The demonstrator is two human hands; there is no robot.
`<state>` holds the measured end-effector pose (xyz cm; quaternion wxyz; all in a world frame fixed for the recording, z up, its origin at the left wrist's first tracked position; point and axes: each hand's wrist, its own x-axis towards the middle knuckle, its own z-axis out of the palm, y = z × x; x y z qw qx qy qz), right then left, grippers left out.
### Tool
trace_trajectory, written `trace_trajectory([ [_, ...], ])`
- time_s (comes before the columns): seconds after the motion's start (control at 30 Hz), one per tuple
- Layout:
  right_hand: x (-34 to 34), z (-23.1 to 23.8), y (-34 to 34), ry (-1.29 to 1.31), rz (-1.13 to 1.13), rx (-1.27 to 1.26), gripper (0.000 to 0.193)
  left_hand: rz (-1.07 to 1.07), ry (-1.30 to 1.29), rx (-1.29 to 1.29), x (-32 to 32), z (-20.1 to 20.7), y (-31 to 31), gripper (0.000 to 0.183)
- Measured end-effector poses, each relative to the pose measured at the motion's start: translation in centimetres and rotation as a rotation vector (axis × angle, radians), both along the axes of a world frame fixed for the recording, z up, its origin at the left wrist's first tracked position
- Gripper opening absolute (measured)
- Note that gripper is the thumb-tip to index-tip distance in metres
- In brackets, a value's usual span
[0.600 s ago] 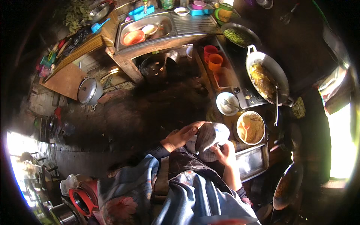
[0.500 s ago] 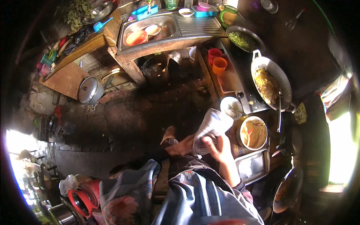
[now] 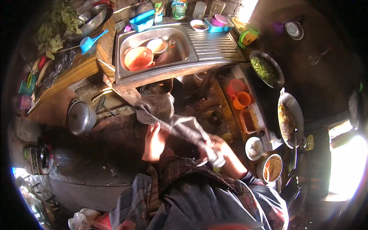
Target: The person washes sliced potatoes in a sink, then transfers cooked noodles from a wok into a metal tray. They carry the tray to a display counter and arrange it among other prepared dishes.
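Note:
A grey striped cloth (image 3: 188, 128) stretches between my two hands above the floor in front of my lap, its far left part bunched. My right hand (image 3: 222, 149) is closed round the cloth's near right end, which hangs a little below the fingers and is blurred. At the other side, my left hand (image 3: 154, 145) grips the cloth's lower edge with the thumb up. Some of its fingers are hidden by the cloth.
Ahead is a metal sink (image 3: 180, 38) holding an orange bowl (image 3: 138, 58) and a white bowl. On the right stand a pan of green vegetables (image 3: 263, 71), a wok with food (image 3: 285, 119), orange cups (image 3: 241, 100) and a tub (image 3: 273, 168). A lidded pot (image 3: 80, 117) sits left.
The folded cloth is now spread out and has swung left and away from me. My left hand has moved up and left with it. The view has shifted toward the sink.

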<state>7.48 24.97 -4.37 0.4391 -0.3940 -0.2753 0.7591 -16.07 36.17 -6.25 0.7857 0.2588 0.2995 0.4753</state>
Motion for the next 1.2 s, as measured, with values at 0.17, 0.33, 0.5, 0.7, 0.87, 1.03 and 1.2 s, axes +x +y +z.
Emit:
trace_trajectory([
  [0.17, 3.0, 9.7, 7.5, 0.007, -0.712, 0.259, 0.036, -0.818, 0.304, 0.111, -3.7, -2.0, 5.2, 0.055],
  [0.33, 6.3, 23.5, 8.9, 0.495, -0.661, 1.030, 0.024, -0.837, 0.431, -0.069, -2.0, -6.1, 10.3, 0.057],
  [0.5, 5.8, 26.2, 14.8, 0.414, 0.037, 1.059, 0.024, -0.623, 0.469, -0.003, 1.1, -7.8, 14.4, 0.059],
  [0.7, 13.5, 17.5, 26.2, -0.270, 0.517, 0.769, 0.034, -0.342, 0.657, 0.299, 8.3, -10.5, 25.3, 0.047],
  [0.87, 31.9, 4.0, 49.4, -0.696, 0.043, 0.359, 0.039, 0.156, 1.467, 0.971, 15.2, -13.7, 37.6, 0.034],
  [1.03, 49.0, -4.3, 65.6, -0.790, -0.664, -0.071, 0.038, 0.385, 1.628, 0.625, 19.3, -17.2, 41.0, 0.028],
  [1.2, 54.5, -7.5, 73.1, -0.820, -1.001, -0.024, 0.037, 0.444, 1.868, 0.720, 20.2, -18.5, 41.2, 0.030],
])
